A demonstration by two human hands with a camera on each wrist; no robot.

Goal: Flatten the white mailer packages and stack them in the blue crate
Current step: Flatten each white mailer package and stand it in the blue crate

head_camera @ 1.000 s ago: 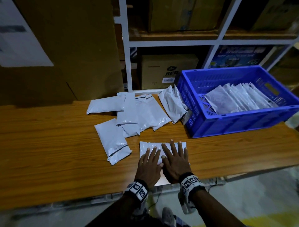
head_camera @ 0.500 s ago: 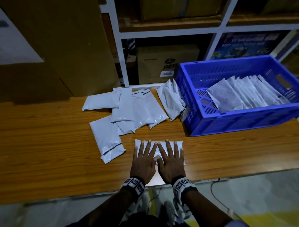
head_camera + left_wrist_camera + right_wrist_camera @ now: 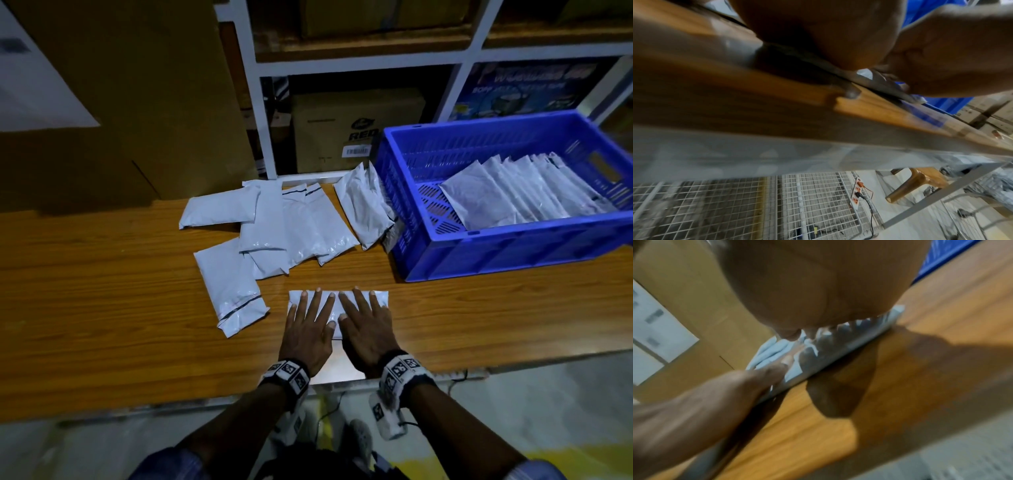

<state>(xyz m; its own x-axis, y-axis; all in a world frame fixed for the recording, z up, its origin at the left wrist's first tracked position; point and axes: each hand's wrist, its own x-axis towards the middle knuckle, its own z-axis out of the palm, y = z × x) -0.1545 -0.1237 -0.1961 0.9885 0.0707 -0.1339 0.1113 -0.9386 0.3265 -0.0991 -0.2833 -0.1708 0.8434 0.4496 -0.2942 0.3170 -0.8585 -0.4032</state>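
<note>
A white mailer lies flat near the table's front edge. My left hand and right hand press down on it side by side, fingers straight and spread. In the right wrist view the same mailer shows under both palms. Several more white mailers lie in a loose heap behind it. One mailer leans against the blue crate at the right. Inside the crate, several flattened mailers lean in an overlapping row.
The wooden table runs left to right, its front edge just under my wrists. A white shelf frame with cardboard boxes stands behind the table. A large brown carton rises at the back left.
Both hands have slid a little forward over the mailer, with fingers spreading wider. The head view has tilted slightly.
</note>
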